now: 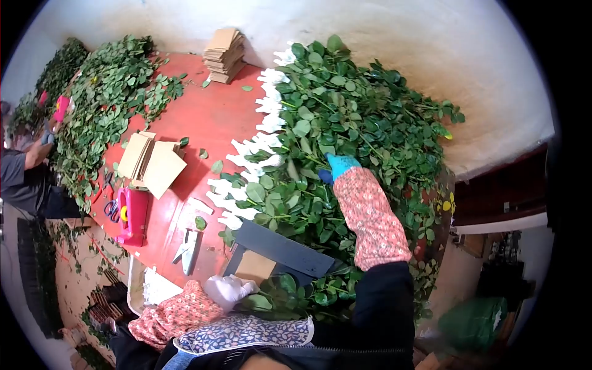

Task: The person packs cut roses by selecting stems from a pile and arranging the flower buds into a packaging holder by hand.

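Observation:
My left hand [229,291], in a pale white glove, is by the near left corner of a dark board frame [280,248]. Its fingers are curled together, and whatever they hold is hidden. Inside the frame lie a piece of brown cardboard [255,267] and green leaves. My right hand [336,166], in a teal and dark blue glove, reaches into a large heap of leafy stems [364,117]. Thumb and fingers are apart there, touching leaves. White-wrapped flower heads [269,106] line the heap's left edge.
On the red table [179,117] are a cardboard stack [224,55], more cardboard sheets [151,161], a pink tape dispenser [132,216], scissors [111,210] and a grey-white stapler-like tool [186,251]. Another leafy heap [111,92] and a person's arm [36,154] are at the left.

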A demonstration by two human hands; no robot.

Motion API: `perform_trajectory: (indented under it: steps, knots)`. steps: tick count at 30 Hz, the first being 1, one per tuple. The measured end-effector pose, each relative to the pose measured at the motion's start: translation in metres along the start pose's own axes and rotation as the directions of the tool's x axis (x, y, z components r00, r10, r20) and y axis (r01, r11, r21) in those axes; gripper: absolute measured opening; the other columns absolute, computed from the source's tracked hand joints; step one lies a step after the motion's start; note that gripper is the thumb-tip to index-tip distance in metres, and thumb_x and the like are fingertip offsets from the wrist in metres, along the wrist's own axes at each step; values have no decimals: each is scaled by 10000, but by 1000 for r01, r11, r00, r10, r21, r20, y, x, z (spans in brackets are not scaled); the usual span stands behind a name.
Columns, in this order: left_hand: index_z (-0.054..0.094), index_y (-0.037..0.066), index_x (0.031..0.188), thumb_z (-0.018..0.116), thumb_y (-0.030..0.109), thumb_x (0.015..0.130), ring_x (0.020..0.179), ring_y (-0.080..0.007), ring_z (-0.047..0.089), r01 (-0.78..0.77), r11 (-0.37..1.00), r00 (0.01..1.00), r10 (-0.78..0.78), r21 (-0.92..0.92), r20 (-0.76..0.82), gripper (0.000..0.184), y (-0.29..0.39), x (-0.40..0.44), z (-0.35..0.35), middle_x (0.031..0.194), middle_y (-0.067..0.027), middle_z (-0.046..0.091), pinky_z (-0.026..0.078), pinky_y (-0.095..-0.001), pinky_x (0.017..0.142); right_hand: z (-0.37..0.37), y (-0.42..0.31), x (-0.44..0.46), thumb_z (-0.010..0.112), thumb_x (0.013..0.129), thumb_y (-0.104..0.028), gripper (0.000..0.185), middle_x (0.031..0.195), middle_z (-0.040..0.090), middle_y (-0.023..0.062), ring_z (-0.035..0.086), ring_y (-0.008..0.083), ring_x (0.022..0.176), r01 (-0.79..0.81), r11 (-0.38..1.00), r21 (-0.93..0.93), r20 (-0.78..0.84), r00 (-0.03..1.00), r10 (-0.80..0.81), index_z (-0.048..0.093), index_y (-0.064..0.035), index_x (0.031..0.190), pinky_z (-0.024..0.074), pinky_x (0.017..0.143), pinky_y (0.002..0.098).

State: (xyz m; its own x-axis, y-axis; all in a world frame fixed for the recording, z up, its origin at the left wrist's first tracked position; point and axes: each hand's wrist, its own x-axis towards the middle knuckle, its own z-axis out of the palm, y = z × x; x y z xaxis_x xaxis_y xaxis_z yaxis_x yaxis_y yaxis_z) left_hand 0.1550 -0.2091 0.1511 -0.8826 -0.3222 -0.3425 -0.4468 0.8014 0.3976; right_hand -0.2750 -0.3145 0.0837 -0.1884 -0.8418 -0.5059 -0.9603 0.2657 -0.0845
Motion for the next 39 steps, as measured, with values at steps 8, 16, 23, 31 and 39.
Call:
perform_trajectory:
  steps: [8,16,23,31,39]
  knots:
    - [567,256,1115,519,187,868,709,-249,668,-52,995,997,48,-82,-54,261,-11,2,22,770,-69,618,490,-404,528,42,-4,-47,684,801,-290,443,1182,604,120,586,313,1055,46,946,-321,-531,818,-220,560,-112,1187,461,897,455]
    - [571,226,1111,533,149,854,706,-261,665,-70,996,995,66,-55,-75,270,-9,0,19,773,-65,630,495,-404,526,6,-43,-56,590,882,-330,398,1093,642,132,591,328,1011,185,983,-18,-683,715,-147,552,-101,1206,426,897,451]
    - [569,242,1149,513,196,880,772,-285,671,-34,994,999,35,-104,6,279,-8,0,10,834,-94,643,498,-429,606,18,-47,-23,621,861,-294,418,1008,650,136,614,331,961,91,975,-201,-210,969,-133,528,-108,1224,452,865,449]
    - [572,210,1123,527,176,864,759,-297,666,-23,998,998,20,-58,-56,266,-8,-4,10,778,-86,637,492,-431,597,21,-41,-44,640,831,-247,234,947,667,147,645,330,911,91,993,-78,-318,942,-112,616,-99,1011,498,782,450]
    - [613,205,1070,609,183,787,618,-238,652,-83,996,960,75,-18,-270,283,-14,-5,28,683,-52,624,466,-383,469,-78,-47,-152,480,936,-298,438,1059,655,192,662,299,860,497,-471,729,-396,867,303,552,36,1210,540,710,427]
